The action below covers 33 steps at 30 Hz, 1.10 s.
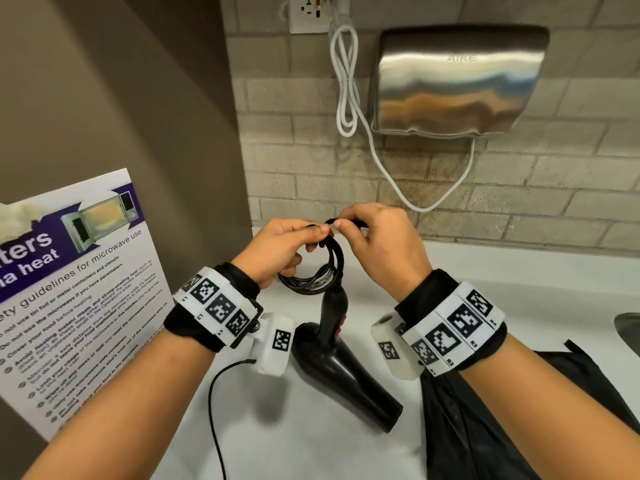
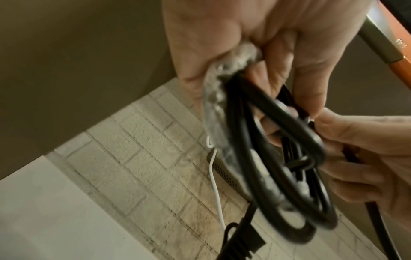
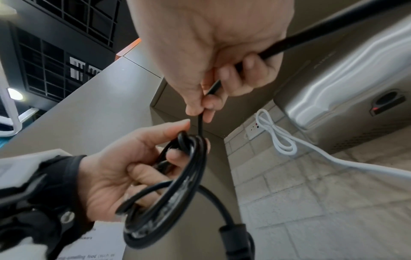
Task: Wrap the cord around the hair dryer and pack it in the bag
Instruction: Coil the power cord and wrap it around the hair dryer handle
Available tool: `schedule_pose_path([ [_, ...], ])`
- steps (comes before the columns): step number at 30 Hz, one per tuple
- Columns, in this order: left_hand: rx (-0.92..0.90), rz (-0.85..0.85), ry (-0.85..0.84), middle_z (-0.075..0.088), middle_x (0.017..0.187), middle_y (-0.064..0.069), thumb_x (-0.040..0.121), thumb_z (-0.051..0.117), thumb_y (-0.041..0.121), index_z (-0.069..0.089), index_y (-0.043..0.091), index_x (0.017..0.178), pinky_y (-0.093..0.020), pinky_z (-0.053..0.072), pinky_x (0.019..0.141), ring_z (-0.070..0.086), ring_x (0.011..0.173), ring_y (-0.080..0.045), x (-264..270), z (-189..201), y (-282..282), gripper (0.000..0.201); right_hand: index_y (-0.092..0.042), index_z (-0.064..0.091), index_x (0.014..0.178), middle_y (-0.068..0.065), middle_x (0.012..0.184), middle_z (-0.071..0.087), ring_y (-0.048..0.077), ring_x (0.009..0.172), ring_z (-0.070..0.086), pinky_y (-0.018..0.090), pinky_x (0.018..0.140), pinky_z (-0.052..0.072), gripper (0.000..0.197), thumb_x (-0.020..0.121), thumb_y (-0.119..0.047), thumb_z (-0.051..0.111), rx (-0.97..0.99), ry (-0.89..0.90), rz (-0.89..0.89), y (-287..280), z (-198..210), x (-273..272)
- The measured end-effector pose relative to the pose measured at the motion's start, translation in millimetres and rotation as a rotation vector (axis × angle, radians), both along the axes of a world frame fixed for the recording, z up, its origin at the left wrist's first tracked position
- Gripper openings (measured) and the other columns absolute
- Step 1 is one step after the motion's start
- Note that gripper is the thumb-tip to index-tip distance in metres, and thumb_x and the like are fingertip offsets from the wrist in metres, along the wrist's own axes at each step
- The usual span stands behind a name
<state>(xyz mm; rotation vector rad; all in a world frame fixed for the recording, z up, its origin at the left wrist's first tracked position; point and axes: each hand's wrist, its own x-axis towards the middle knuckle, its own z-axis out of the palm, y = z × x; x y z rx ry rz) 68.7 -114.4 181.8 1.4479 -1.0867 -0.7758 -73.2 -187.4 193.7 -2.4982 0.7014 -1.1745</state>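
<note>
Above the white counter [image 1: 346, 445], both hands meet over the coiled cord [image 1: 320, 271]. The left hand [image 1: 280, 249] has its fingers curled through the coil, gripping several black loops bunched together; the left wrist view shows a crumpled clear plastic wrap [image 2: 213, 112] clinging to part of the loops. The right hand [image 1: 381, 244] pinches a free stretch of the same cord between thumb and forefinger, just beside the left thumb, with the other fingers curled round the cord as it runs on through the palm. The cord is black, smooth and glossy, wound in round loops that hang below the left hand.

Just under the coil, the hair dryer [image 1: 343, 355] lies on the counter between the two wrists, black, its handle pointing up toward the coil and its nozzle toward the near right. A black bag [image 1: 485, 427] lies on the counter beside it, beneath the right forearm.

Farther out, a steel hand dryer [image 1: 457, 81] hangs on the brick wall with a white cable [image 1: 346, 84] running to a socket [image 1: 310, 12], and a microwave safety poster [image 1: 83, 289] leans at the left.
</note>
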Motion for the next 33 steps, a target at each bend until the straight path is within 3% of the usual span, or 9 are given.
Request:
schedule_pose_path([
  [3,0.009,0.013,-0.026,0.051,0.073,0.003,0.089,0.055,0.024,0.069,0.017,0.087,-0.019,0.012,0.040,0.019,0.033,-0.003,2.3,-1.1,0.8,0.015,-0.013,0.065,0.106,-0.010,0.078,0.061,0.003,0.069,0.051,0.008,0.066,0.039,0.021,0.093,-0.016,0.048,0.161,0.108,0.139,-11.9,-1.6,-8.0],
  [6,0.029,0.011,-0.053,0.063,0.084,0.005,0.088,0.057,0.025,0.070,0.020,0.088,-0.018,0.014,0.039,0.018,0.034,-0.003,4.6,-1.9,0.2,0.014,-0.019,0.059,0.104,-0.013,0.079,0.058,0.003,0.070,0.051,0.018,0.074,0.044,0.019,0.095,-0.011,0.043,0.344,0.212,0.221,-22.6,-1.2,-26.8],
  [9,0.007,0.033,-0.052,0.065,0.089,0.001,0.088,0.059,0.023,0.070,0.018,0.092,-0.016,0.014,0.038,0.018,0.034,-0.003,4.5,-4.0,-3.8,0.013,-0.025,0.054,0.104,-0.009,0.087,0.060,0.004,0.073,0.053,0.006,0.064,0.043,0.019,0.096,-0.014,0.041,0.459,0.207,0.215,-28.5,-2.4,-48.5],
  [13,-0.047,0.109,-0.044,0.063,0.067,0.010,0.086,0.061,0.021,0.068,0.014,0.103,-0.014,0.015,0.037,0.021,0.032,-0.003,0.6,-10.7,-12.0,0.019,-0.025,0.057,0.108,0.000,0.095,0.061,0.010,0.068,0.054,0.030,0.073,0.048,0.019,0.092,-0.018,0.051,0.522,0.308,0.058,-37.2,-16.4,-76.5],
  [17,-0.093,0.159,-0.013,0.061,0.055,0.015,0.086,0.061,0.021,0.068,0.020,0.099,-0.012,0.017,0.036,0.022,0.032,-0.003,-0.8,-15.6,-19.2,0.014,-0.019,0.059,0.094,0.003,0.089,0.062,0.008,0.059,0.053,0.020,0.057,0.043,0.011,0.088,-0.010,0.055,0.535,0.517,-0.063,-35.2,-43.3,-92.0],
  [24,-0.176,0.223,0.087,0.055,0.074,0.001,0.088,0.060,0.020,0.067,0.019,0.095,-0.014,0.012,0.038,0.018,0.033,-0.004,-5.1,-12.1,-19.7,0.010,-0.014,0.047,0.078,0.007,0.081,0.051,0.010,0.044,0.060,0.029,0.052,0.056,0.023,0.088,0.007,0.049,0.774,-0.427,0.156,-15.4,-43.9,-69.6],
  [28,-0.223,0.259,0.093,0.056,0.075,0.002,0.089,0.059,0.020,0.067,0.024,0.087,-0.016,0.015,0.036,0.020,0.032,-0.003,-4.7,-11.1,-18.2,0.009,-0.013,0.045,0.079,0.005,0.081,0.053,0.014,0.054,0.066,0.035,0.064,0.058,0.023,0.087,0.008,0.051,0.774,-0.586,0.290,1.0,-36.7,-56.6],
  [30,-0.244,0.294,0.089,0.055,0.069,0.005,0.089,0.058,0.020,0.067,0.022,0.091,-0.015,0.016,0.035,0.022,0.032,-0.003,-0.8,-10.7,-16.7,0.009,-0.014,0.047,0.081,0.005,0.081,0.055,0.014,0.057,0.065,0.033,0.064,0.057,0.021,0.086,0.006,0.054,0.791,-0.491,0.280,2.2,-42.4,-60.5],
  [33,-0.267,0.346,0.088,0.056,0.065,0.007,0.089,0.059,0.020,0.067,0.021,0.094,-0.015,0.018,0.035,0.025,0.033,-0.004,7.4,-13.3,-15.6,0.009,-0.017,0.051,0.099,0.008,0.084,0.058,0.006,0.060,0.060,0.020,0.056,0.050,0.019,0.087,-0.002,0.057,0.783,0.026,0.250,1.8,-57.8,-77.5],
])
